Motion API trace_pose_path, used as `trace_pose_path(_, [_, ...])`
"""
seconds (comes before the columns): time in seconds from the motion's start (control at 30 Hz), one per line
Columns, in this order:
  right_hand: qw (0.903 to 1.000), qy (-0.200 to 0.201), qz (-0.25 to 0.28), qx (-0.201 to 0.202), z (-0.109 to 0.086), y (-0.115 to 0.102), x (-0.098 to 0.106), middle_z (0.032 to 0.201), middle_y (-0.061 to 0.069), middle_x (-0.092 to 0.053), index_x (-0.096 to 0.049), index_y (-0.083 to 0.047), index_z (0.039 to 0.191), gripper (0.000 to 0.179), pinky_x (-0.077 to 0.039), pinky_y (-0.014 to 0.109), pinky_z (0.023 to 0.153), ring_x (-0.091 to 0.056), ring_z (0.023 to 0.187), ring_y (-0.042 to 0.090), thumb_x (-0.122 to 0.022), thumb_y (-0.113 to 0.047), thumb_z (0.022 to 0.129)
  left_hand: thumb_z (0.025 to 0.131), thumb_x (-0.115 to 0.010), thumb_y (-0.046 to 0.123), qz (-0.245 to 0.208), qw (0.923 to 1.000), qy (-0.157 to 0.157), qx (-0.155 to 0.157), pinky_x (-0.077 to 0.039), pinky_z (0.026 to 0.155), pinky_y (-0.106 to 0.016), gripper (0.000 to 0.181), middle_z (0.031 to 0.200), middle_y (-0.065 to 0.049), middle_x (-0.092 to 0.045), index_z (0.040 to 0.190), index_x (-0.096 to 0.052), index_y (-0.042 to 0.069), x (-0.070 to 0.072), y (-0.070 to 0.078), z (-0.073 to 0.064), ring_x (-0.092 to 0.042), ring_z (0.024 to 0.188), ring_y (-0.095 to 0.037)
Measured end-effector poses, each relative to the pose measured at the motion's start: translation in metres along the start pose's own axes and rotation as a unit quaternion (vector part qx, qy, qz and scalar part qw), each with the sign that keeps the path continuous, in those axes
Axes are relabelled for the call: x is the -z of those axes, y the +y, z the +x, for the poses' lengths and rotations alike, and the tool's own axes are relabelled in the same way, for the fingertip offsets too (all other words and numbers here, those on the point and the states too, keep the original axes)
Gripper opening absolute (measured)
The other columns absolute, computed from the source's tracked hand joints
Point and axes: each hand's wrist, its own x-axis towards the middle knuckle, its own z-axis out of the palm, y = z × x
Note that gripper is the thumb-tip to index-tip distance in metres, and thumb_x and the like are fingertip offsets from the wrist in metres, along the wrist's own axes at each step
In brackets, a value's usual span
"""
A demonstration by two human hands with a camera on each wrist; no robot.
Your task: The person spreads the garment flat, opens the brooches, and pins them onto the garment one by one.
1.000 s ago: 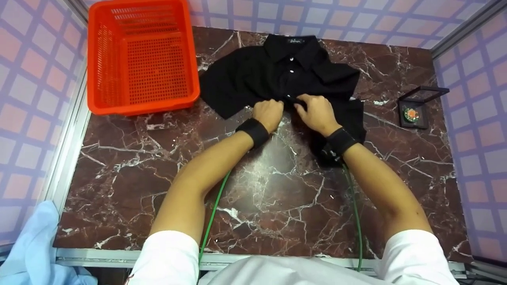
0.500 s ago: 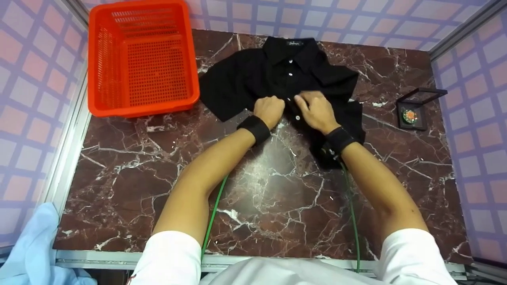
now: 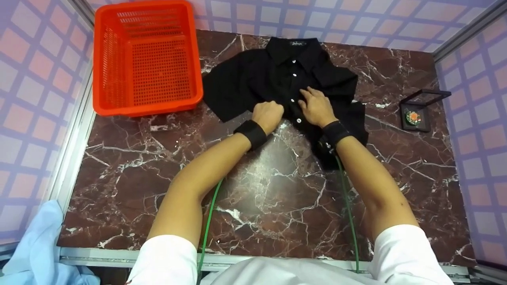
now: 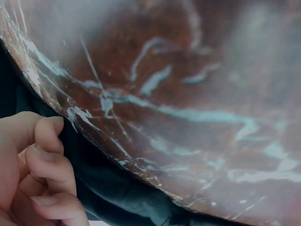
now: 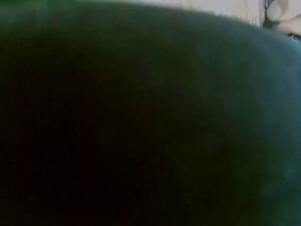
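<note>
A black short-sleeved button-up shirt (image 3: 241, 75) lies on the marble table, collar away from me, with a row of white buttons down its front. My left hand (image 3: 268, 116) pinches the lower edge of the shirt left of the buttons. Its curled fingers (image 4: 51, 172) show beside the dark cloth in the left wrist view. On the other side of the buttons, my right hand (image 3: 318, 107) rests on the shirt with its fingers spread and loosely extended. Dark cloth (image 5: 150, 117) fills most of the right wrist view, with only some fingertips (image 5: 275, 10) at the corner.
A red plastic basket (image 3: 148, 110) stands at the back left, close to the shirt's sleeve. To the right is a small open black case (image 3: 422, 124) with a round green and orange object. Light blue cloth (image 3: 33, 245) hangs at the front left corner. Green cables (image 3: 208, 229) trail from both wrists.
My right hand has let go of the shirt's front edge and spread its fingers on the cloth, uncovering a lower button. My left hand has stayed nearly in place.
</note>
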Motion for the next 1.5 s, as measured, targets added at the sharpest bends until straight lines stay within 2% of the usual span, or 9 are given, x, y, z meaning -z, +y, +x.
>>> trace_pose_path(0.2, [0.9999,-0.014,-0.008,-0.005,0.001,0.000,0.001,0.154,0.023,-0.040,-0.050,-0.001,0.146,0.049,-0.031,0.059,0.111,-0.037,0.142,0.041,-0.050,-0.025,0.104,0.093,-0.054,0.004,-0.019,0.9998,-0.001,-0.004,-0.057,0.064,-0.047,0.027,0.087,-0.009,-0.074,0.078,-0.075,0.010,0.002,-0.003,-0.013,-0.070,0.077,-0.028])
trace_pose_path(0.4, [0.9998,-0.007,-0.019,0.000,0.003,0.000,-0.001,0.153,0.022,-0.042,-0.052,-0.001,0.144,0.047,-0.033,0.060,0.108,-0.038,0.141,0.040,-0.050,-0.024,0.103,0.089,-0.061,0.009,-0.039,0.9991,0.012,-0.016,-0.057,0.066,-0.050,0.020,0.085,-0.009,-0.075,0.074,-0.074,0.010,0.003,-0.005,-0.023,-0.071,0.077,-0.031])
trace_pose_path(0.53, [0.9996,-0.003,-0.027,-0.002,0.003,0.001,-0.001,0.154,0.022,-0.041,-0.052,-0.001,0.144,0.048,-0.033,0.059,0.107,-0.037,0.142,0.039,-0.050,-0.025,0.103,0.086,-0.063,0.009,-0.063,0.9977,0.019,-0.015,-0.056,0.064,-0.050,0.023,0.078,-0.007,-0.073,0.063,-0.067,0.013,0.005,-0.006,-0.028,-0.070,0.074,-0.030])
trace_pose_path(0.67, [0.9993,-0.005,-0.035,-0.011,0.003,0.003,-0.002,0.156,0.020,-0.039,-0.051,-0.002,0.145,0.048,-0.032,0.058,0.107,-0.035,0.143,0.038,-0.051,-0.026,0.103,0.087,-0.058,0.007,-0.073,0.9971,0.018,-0.014,-0.056,0.062,-0.049,0.030,0.073,-0.005,-0.071,0.058,-0.058,0.015,0.007,-0.006,-0.032,-0.069,0.071,-0.029])
trace_pose_path(0.93, [0.9990,-0.008,-0.036,-0.025,0.006,0.003,-0.003,0.157,0.019,-0.038,-0.048,-0.003,0.148,0.052,-0.032,0.058,0.107,-0.034,0.144,0.036,-0.051,-0.028,0.103,0.087,-0.058,0.007,-0.068,0.9973,0.017,-0.020,-0.056,0.062,-0.049,0.028,0.073,-0.006,-0.070,0.059,-0.060,0.014,0.011,-0.006,-0.041,-0.069,0.071,-0.030])
trace_pose_path(1.23, [0.9988,-0.013,-0.033,-0.034,0.008,0.006,-0.002,0.159,0.016,-0.036,-0.046,-0.005,0.150,0.052,-0.032,0.058,0.106,-0.033,0.145,0.034,-0.050,-0.029,0.103,0.087,-0.056,0.007,-0.064,0.9966,0.025,-0.047,-0.055,0.058,-0.050,0.026,0.074,-0.009,-0.071,0.065,-0.069,0.010,0.015,-0.007,-0.056,-0.069,0.069,-0.032])
trace_pose_path(1.5, [0.9988,-0.006,-0.028,-0.039,0.010,0.007,-0.003,0.159,0.015,-0.036,-0.046,-0.005,0.150,0.052,-0.032,0.058,0.106,-0.034,0.145,0.034,-0.050,-0.029,0.104,0.086,-0.060,0.008,-0.070,0.9955,0.037,-0.052,-0.055,0.059,-0.049,0.021,0.075,-0.007,-0.073,0.071,-0.075,0.012,0.017,-0.013,-0.065,-0.069,0.069,-0.031])
